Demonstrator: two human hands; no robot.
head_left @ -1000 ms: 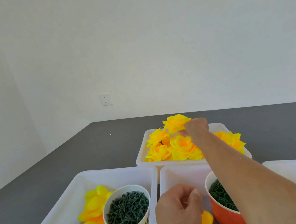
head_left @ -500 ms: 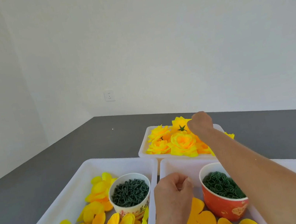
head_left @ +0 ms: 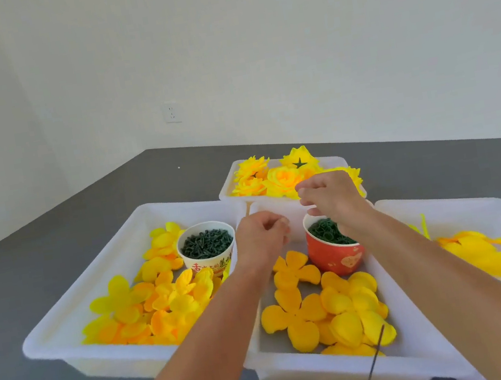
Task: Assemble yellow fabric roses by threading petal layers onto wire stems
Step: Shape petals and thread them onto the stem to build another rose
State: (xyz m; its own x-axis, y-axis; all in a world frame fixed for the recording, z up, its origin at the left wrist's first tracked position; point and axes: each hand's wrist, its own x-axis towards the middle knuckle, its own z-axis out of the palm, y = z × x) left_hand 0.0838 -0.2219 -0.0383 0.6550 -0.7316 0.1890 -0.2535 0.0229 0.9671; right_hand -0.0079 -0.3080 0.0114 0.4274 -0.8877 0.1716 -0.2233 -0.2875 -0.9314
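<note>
Bare and loosely curled, the right hand [head_left: 330, 195] had come back from the far white tray of finished yellow fabric roses [head_left: 286, 175], where it reached half a second before, and hung above the red paper cup of dark green rings [head_left: 334, 250]. Its fingers were bent and it seemed to hold nothing, though the fingertips were too small to tell for sure. The left hand [head_left: 261, 237] stayed at almost the same place, between the two cups, with fingers curled; whether something was pinched in it I cannot tell.

The roses lay heaped in the far tray, full and round, one turned over and showing a green star-shaped calyx. Loose orange-yellow fabric petal layers [head_left: 324, 309] lay flat in the middle white plastic tray [head_left: 407, 339], in front of the red cup. More yellow petal layers [head_left: 162, 305] filled the left white plastic tray [head_left: 66, 317], together with the white paper cup of dark green pieces [head_left: 207, 246]. A thin dark wire stem [head_left: 376, 358] leaned over the near edge of the middle tray. The right white tray [head_left: 474, 203] held other yellow petals.

All trays stood on a dark grey table [head_left: 26, 274] near white walls with a white wall socket [head_left: 172, 113].
</note>
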